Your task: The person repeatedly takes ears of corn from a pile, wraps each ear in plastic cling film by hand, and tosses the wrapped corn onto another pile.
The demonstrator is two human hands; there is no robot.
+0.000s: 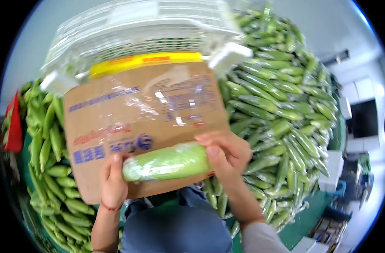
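Observation:
Between my two hands is an ear of corn (167, 162) in its green husk, covered in shiny clear plastic film. My left hand (115, 175) grips its left end, and my right hand (227, 155) closes on the right end. The ear is held level over the lower edge of a flattened cardboard sheet (104, 118) with blue and red print. Clear plastic with bright glare lies across the cardboard's upper part. A yellow strip (146, 62) runs along its far edge.
A white plastic crate (142, 17) stands behind the cardboard. Unwrapped corn ears (53, 130) are heaped on the left; film-wrapped ears (277, 114) form a large pile on the right. A red object (13, 126) is at far left. Green floor (304, 221) shows at lower right.

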